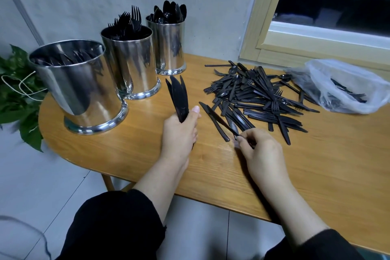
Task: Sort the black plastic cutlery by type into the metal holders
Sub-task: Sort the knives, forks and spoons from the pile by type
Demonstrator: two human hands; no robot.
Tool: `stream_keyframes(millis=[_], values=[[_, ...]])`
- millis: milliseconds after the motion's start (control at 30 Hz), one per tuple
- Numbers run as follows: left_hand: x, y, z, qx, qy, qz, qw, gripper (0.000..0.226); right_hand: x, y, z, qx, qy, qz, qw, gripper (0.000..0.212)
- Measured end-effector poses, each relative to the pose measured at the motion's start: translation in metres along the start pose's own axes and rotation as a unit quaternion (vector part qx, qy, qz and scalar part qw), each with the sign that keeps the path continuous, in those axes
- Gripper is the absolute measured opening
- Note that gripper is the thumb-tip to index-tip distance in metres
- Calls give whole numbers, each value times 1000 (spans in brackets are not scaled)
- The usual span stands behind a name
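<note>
Head view showed three metal holders on the table (130, 160): nearest holder (84, 91) with knives low inside, middle holder (135, 65) with forks, far holder (171, 46) with spoons. The left hand (179, 133) gripped a bundle of knives (178, 97) upright. The right hand (261, 154) pinched one knife (219, 121) by its handle end beside the mixed pile (259, 97). It was better, I judged, to lift it clear before adding it to the bundle. A plastic bag (346, 84) held more cutlery
</note>
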State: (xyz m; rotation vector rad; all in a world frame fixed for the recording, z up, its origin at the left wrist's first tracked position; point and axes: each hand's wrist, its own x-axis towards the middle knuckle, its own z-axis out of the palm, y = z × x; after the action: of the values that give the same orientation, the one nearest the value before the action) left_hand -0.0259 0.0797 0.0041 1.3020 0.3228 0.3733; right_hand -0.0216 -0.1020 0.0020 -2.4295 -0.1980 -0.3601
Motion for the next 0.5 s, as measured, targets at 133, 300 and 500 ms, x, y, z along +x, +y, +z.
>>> stream_keyframes(millis=[133,300,500], values=[[0,0,1,0,-3,-3,1000,29,-3,-22,2,177,-4,41,983,11],[2,1,1,-34,-15,-10,999,15,3,-44,24,221,-37,31,974,6],[8,-4,-2,-29,18,2,999,17,0,-58,36,137,-31,-66,988,7]])
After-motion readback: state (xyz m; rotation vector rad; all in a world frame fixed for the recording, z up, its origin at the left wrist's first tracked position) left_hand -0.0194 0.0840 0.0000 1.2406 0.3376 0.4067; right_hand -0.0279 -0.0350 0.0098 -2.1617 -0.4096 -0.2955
